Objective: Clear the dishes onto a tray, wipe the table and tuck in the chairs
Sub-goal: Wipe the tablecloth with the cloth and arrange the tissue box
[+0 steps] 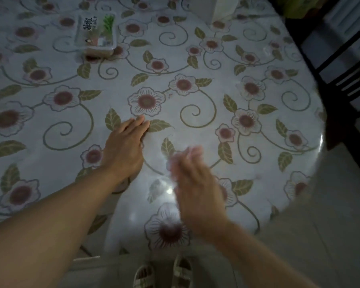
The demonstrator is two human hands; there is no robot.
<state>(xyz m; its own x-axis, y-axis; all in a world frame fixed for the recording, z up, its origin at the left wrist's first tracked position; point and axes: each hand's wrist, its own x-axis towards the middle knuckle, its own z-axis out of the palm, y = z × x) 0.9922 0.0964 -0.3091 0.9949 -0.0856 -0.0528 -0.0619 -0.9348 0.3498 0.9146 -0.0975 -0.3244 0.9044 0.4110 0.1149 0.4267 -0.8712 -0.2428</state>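
Left grip (124, 145) flat on desk (258, 167), fingers straight, together. Right grip (192, 179) just right of it, blurred, fingers look loosely straight, holding nothing. Plastic box (96, 33) well beyond left grip. Chair (341, 84) far right of right grip, at desk edge.

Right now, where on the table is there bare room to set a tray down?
Bare cloth runs right of the left hand out to the table edge by the chair. Far left holds a plastic box; the near middle is taken by the blurred right hand.
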